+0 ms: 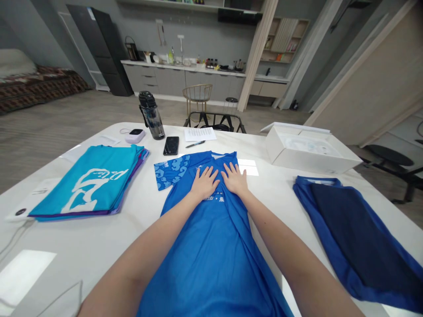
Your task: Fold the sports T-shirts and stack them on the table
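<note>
On the white table point(66, 246), a blue short-sleeved jersey point(214, 264) lies rumpled lengthwise.

This is looking like an open-plan room, part home and part studio. A long white counter point(185, 70) is running along the back wall, carrying bottles point(211, 63), with wall shelves point(284, 39) rising beyond it. A tall dark cabinet point(101, 50) is standing in the corner, a patterned couch point(36, 86) is lying along the left wall, and a gold stool point(197, 97) is standing on the wood floor point(66, 119).
</note>
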A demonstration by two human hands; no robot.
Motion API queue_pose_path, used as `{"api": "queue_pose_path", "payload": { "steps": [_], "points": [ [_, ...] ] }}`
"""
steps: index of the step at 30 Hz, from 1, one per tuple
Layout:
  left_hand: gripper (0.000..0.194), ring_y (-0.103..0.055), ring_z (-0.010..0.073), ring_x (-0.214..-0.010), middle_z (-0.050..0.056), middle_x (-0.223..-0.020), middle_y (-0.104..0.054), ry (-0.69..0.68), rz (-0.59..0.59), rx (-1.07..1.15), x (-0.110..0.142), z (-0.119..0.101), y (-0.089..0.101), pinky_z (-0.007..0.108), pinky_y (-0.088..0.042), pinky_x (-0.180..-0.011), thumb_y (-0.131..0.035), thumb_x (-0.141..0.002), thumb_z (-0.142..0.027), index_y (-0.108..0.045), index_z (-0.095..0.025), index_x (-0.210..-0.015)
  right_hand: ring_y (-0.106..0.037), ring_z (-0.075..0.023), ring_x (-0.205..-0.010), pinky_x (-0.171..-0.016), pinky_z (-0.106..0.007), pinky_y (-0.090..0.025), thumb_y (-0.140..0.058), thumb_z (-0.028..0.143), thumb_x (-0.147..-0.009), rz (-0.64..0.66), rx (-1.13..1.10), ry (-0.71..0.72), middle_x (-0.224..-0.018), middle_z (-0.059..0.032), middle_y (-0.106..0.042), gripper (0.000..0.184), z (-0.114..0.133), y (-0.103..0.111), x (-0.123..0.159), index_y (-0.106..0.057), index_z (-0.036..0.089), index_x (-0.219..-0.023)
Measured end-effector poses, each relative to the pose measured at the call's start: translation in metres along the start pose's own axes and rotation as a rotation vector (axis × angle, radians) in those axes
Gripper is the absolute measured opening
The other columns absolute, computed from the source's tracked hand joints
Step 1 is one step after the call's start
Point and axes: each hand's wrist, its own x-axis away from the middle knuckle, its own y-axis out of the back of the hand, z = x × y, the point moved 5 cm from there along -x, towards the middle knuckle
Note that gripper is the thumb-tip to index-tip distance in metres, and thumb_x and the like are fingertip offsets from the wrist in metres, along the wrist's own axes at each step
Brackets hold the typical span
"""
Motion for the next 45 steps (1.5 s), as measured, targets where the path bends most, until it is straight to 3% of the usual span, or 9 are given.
{"api": "queue_pose_path", "payload": {
  "steps": [8, 14, 17, 21, 25, 32, 35, 39, 45],
  "points": [
    [0.064, -0.022, 0.0262, -0.155, 0.007, -0.165, -0.031, -0.026, -0.004, -0.008, 0.062, -0.025, 0.001, 0.053, -0.011, -0.126, -0.028, -0.102, -0.059, -0.037, -0.027, -0.157, -0.014, -0.0309, -0.155, -0.119, -0.066, -0.009, -0.020, 0.058, -0.104, 0.003, -0.037, -0.006, -0.169, -0.0039, -0.018, 0.062, 0.002, 0.003, 0.000, -0.028, 0.032, -0.161],
    [0.065, -0.020, 0.0266, -0.155, 0.006, -0.166, -0.029, -0.012, -0.001, -0.014, 0.061, -0.023, 0.002, 0.052, -0.011, -0.126, -0.027, -0.102, -0.060, -0.037, -0.028, -0.157, -0.035, -0.0257, -0.145, -0.120, -0.055, -0.017, -0.028, 0.041, -0.107, -0.302, -0.147, 0.046, -0.158, -0.0103, -0.042, 0.049, 0.006, 0.034, 0.024, -0.049, 0.024, -0.148],
    [0.065, -0.021, 0.0262, -0.155, 0.006, -0.166, -0.030, -0.008, 0.003, -0.015, 0.060, -0.023, 0.002, 0.051, -0.011, -0.126, -0.027, -0.101, -0.060, -0.037, -0.029, -0.157, -0.055, -0.0234, -0.124, -0.111, -0.043, -0.033, -0.036, 0.038, -0.105, -0.306, -0.215, 0.054, -0.132, -0.0115, -0.063, 0.038, 0.005, 0.039, 0.053, -0.065, 0.021, -0.123],
    [0.064, -0.021, 0.0261, -0.155, 0.005, -0.166, -0.029, -0.011, -0.001, -0.014, 0.061, -0.023, 0.002, 0.051, -0.011, -0.126, -0.027, -0.101, -0.060, -0.037, -0.030, -0.157, -0.062, -0.0209, -0.104, -0.093, -0.034, -0.044, -0.049, 0.039, -0.102, -0.157, -0.243, 0.190, -0.107, -0.0066, -0.067, 0.026, 0.006, 0.033, 0.115, -0.070, 0.022, -0.104],
    [0.065, -0.020, 0.0263, -0.155, 0.006, -0.166, -0.029, -0.010, 0.011, -0.013, 0.061, -0.022, 0.000, 0.052, -0.010, -0.126, -0.027, -0.101, -0.059, -0.037, -0.028, -0.157, -0.064, -0.0208, -0.102, -0.089, -0.032, -0.047, -0.058, 0.037, -0.099, -0.059, -0.257, 0.262, -0.109, -0.0062, -0.066, 0.023, -0.001, 0.029, 0.188, -0.067, 0.023, -0.114],
    [0.062, -0.022, 0.0282, -0.154, 0.008, -0.165, -0.032, -0.042, -0.010, -0.033, 0.063, -0.026, 0.007, 0.055, -0.010, -0.125, -0.030, -0.102, -0.054, -0.040, -0.025, -0.156, -0.065, -0.0235, -0.104, -0.091, -0.035, -0.049, -0.054, 0.035, -0.100, -0.029, -0.204, 0.143, -0.115, -0.0085, -0.065, 0.029, -0.020, 0.036, 0.281, -0.062, 0.025, -0.125],
    [0.049, -0.029, 0.0257, -0.151, 0.011, -0.160, -0.041, -0.226, -0.073, -0.073, 0.073, -0.048, 0.020, 0.051, -0.010, -0.125, -0.035, -0.103, -0.034, -0.050, -0.023, -0.149, -0.066, -0.0236, -0.103, -0.090, -0.035, -0.049, -0.053, 0.033, -0.099, -0.038, -0.173, 0.106, -0.113, -0.0083, -0.065, 0.028, -0.025, 0.039, 0.304, -0.063, 0.025, -0.124],
    [0.042, -0.052, 0.0205, -0.131, 0.010, -0.138, -0.061, -0.532, 0.017, -0.040, 0.108, -0.090, 0.021, 0.039, -0.033, -0.115, -0.037, -0.101, -0.019, -0.063, -0.024, -0.133, -0.066, -0.0239, -0.098, -0.085, -0.034, -0.047, -0.053, 0.028, -0.096, -0.054, -0.118, 0.028, -0.108, -0.0081, -0.066, 0.019, -0.031, 0.044, 0.324, -0.066, 0.025, -0.111],
    [0.034, -0.056, 0.0187, -0.113, 0.007, -0.124, -0.063, -0.516, 0.039, -0.007, 0.156, -0.127, 0.017, 0.034, -0.044, -0.098, -0.042, -0.102, -0.024, -0.063, -0.026, -0.129, -0.064, -0.0276, -0.099, -0.080, -0.036, -0.043, -0.053, 0.028, -0.096, -0.060, 0.003, -0.073, -0.100, -0.0100, -0.069, 0.013, -0.032, 0.054, 0.346, -0.062, 0.023, -0.088]
  ]
}}
